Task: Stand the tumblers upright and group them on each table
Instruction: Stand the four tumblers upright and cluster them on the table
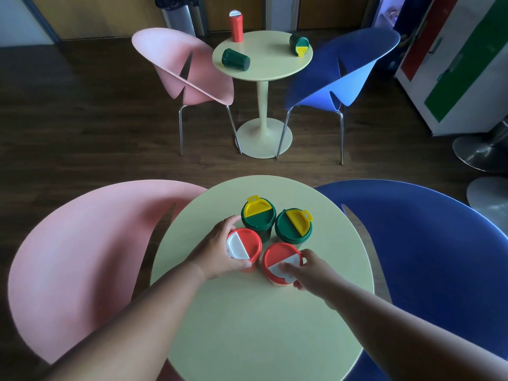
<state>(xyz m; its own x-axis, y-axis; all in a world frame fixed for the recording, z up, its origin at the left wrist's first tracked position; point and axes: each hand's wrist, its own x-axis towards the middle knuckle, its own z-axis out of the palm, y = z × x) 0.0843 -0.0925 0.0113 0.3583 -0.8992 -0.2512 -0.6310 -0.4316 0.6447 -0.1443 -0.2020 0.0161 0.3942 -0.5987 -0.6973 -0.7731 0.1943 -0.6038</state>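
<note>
Near table (247,325): left hand (217,253) grips left red tumbler (246,247), right hand (310,270) grips right red tumbler (277,259), both upright, just beside two upright green tumblers (258,215). Far table (275,64): red tumbler (235,27) upright, two green ones (235,59) lying down. No readable writing or brands.

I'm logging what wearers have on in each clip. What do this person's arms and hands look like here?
Both forearms are bare as far as the frame shows: no sleeves or gloves visible. The left hand and right hand show no rings, watch or bands that I can make out.
</note>
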